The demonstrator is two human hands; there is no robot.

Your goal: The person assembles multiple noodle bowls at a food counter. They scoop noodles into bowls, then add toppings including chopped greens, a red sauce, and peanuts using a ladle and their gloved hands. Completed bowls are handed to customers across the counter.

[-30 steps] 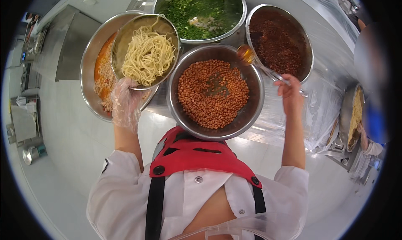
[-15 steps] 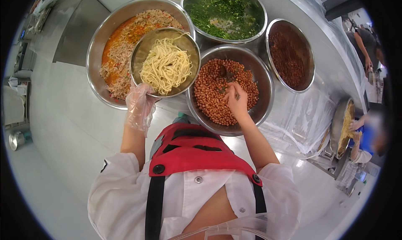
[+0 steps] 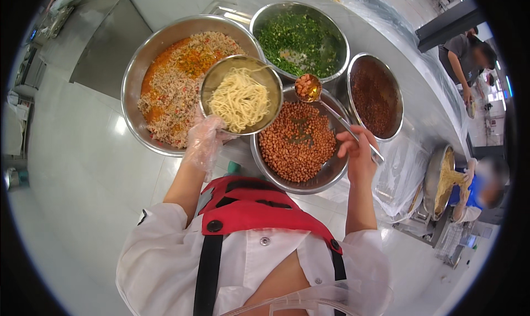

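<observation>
My left hand (image 3: 207, 138), in a clear plastic glove, grips the rim of a metal bowl (image 3: 208, 89) with pale noodles (image 3: 241, 101) in it. That bowl hangs partly over a large basin (image 3: 132, 89) of minced meat in orange oil. My bare right hand (image 3: 360, 150) is closed round the handle of a metal ladle (image 3: 345, 121). Its scoop holds reddish-brown beans or nuts (image 3: 305, 87) and some oily liquid, raised over the far rim of the basin they fill (image 3: 326, 182). Several darker specks lie among the beans in that basin.
Behind stands a basin of chopped greens (image 3: 301, 40); to the right, a basin of dark red-brown sauce or flakes (image 3: 377, 95). Plastic sheeting (image 3: 400, 178) covers the counter at right. Farther right, a person in blue handles noodles over a large pan (image 3: 441, 178). Another person stands beyond.
My right hand has come up and right out of the bean basin, lifting the filled ladle. The noodle bowl and my left hand have shifted right and lower in the picture.
</observation>
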